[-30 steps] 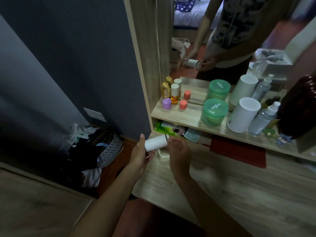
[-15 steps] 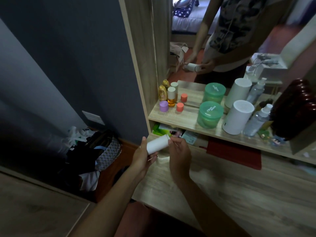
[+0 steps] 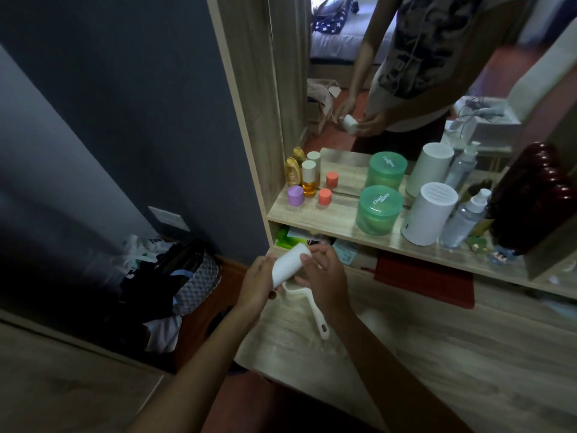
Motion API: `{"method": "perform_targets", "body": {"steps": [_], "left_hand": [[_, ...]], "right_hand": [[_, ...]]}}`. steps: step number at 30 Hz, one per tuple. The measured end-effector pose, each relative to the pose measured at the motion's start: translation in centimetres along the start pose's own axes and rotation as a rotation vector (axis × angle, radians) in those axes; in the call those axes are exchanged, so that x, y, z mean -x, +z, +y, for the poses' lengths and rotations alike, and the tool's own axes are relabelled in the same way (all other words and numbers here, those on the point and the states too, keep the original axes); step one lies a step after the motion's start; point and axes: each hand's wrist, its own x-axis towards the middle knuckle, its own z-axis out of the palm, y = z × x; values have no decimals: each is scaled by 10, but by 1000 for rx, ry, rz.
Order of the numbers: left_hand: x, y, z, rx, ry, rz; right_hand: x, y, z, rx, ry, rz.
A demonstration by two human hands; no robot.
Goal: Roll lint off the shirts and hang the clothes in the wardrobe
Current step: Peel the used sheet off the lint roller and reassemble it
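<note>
A white lint roller [image 3: 288, 266] is in both of my hands over the wooden dressing table's [image 3: 406, 354] left edge. My left hand [image 3: 257, 284] wraps the roll's lower end. My right hand [image 3: 323, 276] pinches the roll's upper end with its fingertips. The roller's white handle [image 3: 313, 310] hangs down below my right palm, partly hidden. The mirror [image 3: 406, 73] shows a person holding the same roller. No shirts are in view apart from a pile of dark and white clothes [image 3: 150, 276] on the floor at left.
A shelf [image 3: 337, 214] holds small bottles [image 3: 307, 179], a green tub [image 3: 377, 210], a white cylinder [image 3: 429, 214] and a spray bottle [image 3: 465, 220]. A red book [image 3: 424, 281] lies under it. A patterned bag [image 3: 196, 284] stands by the grey wall.
The roll has tilted more upright between my hands, and the handle now shows hanging below. My right fingers have shifted onto the roll's upper end. The view has moved slightly.
</note>
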Motion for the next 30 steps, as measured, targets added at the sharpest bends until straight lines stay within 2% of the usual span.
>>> {"method": "perform_targets", "body": {"steps": [4, 7, 13, 20, 23, 25, 26, 28, 30], "left_hand": [[1, -9, 4, -165, 167, -67], [2, -17, 12, -236, 220, -158], [14, -21, 32, -177, 78, -408], [3, -24, 31, -97, -35, -483], [-5, -25, 27, -40, -64, -454], [-9, -25, 24, -35, -83, -409], [-10, -25, 23, -21, -88, -390], [-13, -26, 19, 11, -97, -353], [-15, -27, 16, 36, -96, -332]], "right_hand": [[-3, -3, -4, -60, 45, -43], [-9, -3, -4, -80, 122, -86], [-19, -8, -10, -66, 277, -218], [-23, -9, -22, -43, 312, -336], [-22, -4, -17, 54, 318, -238], [-24, -5, 4, 245, 260, -117], [-26, -8, 17, 446, 200, -91], [-26, -13, 50, 844, 106, -144], [-23, -17, 73, 1110, 74, -246]]}}
